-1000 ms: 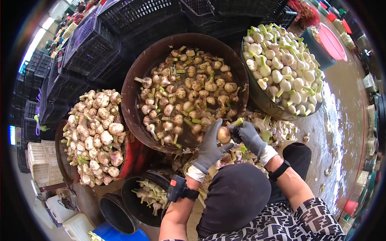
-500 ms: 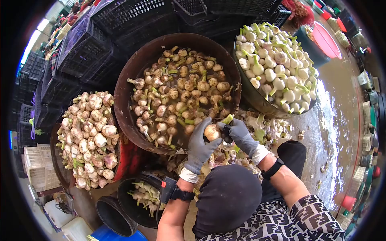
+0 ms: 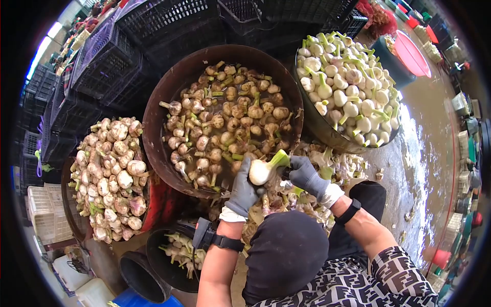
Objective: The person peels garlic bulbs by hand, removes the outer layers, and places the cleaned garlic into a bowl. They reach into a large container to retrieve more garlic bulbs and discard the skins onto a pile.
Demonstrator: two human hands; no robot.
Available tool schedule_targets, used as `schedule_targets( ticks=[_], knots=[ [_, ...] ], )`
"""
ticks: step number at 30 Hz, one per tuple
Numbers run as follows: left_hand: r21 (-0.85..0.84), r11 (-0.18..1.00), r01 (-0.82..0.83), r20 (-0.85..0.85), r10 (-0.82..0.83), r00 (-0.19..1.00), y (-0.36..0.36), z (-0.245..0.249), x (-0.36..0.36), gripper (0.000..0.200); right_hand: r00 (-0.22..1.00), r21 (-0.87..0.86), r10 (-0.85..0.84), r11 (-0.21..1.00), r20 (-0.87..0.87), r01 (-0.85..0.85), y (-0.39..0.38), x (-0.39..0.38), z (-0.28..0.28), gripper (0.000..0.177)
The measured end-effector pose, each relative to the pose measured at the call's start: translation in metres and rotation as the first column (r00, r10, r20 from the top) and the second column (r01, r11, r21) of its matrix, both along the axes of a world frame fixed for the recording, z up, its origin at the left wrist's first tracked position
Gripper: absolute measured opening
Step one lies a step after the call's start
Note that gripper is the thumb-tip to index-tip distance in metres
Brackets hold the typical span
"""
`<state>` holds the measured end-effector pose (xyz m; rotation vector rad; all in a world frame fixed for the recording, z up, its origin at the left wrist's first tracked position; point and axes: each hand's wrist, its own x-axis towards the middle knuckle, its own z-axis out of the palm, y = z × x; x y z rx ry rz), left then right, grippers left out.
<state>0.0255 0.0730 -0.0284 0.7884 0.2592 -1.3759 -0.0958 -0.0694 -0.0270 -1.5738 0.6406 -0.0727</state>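
Head view: near the basin (image 3: pixel 153 105) rim the bulb (image 3: pixel 260 172) is now white, skin off; left hand (image 3: pixel 244 191) holds it, right hand (image 3: pixel 307 176) grip unclear.

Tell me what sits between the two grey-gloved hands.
Head view: a white peeled garlic bulb with green stalk, held by left hand, right hand at its stalk.

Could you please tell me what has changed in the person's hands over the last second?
The garlic bulb in the left hand has gone from brownish to clean white, its green stalk now showing. The right hand stays at the stalk end; both keep hold. The brown basin is unchanged.
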Motion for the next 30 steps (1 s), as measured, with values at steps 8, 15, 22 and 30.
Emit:
schedule_targets(
  ticks=[8, 15, 22, 30],
  knots=[
    [0.086, 0.958, -0.272, 0.945, 0.008, 0.326, -0.008, -0.030, -0.016, 0.037, 0.980, 0.134, -0.122, 0.986, 0.156, 0.102, -0.001, 0.000, 0.004, 0.012],
    [-0.006, 1.000, -0.012, 0.678, 0.013, 0.735, -0.005, 0.013, 0.000, 0.050, 0.895, -0.496, 0.333, 0.855, 0.298, -0.153, -0.024, -0.012, -0.004, 0.017],
    [0.320, 0.943, -0.094, 0.929, -0.293, 0.225, -0.015, 0.016, 0.011, 0.048, 0.993, 0.381, -0.108, 0.921, 0.043, 0.084, -0.011, -0.002, 0.029, 0.014],
    [0.288, 0.954, -0.088, 0.642, -0.124, 0.756, -0.015, -0.032, 0.011, 0.023, 0.988, -0.009, 0.083, 0.997, 0.129, -0.083, -0.024, -0.025, 0.056, 0.012]
  ],
)
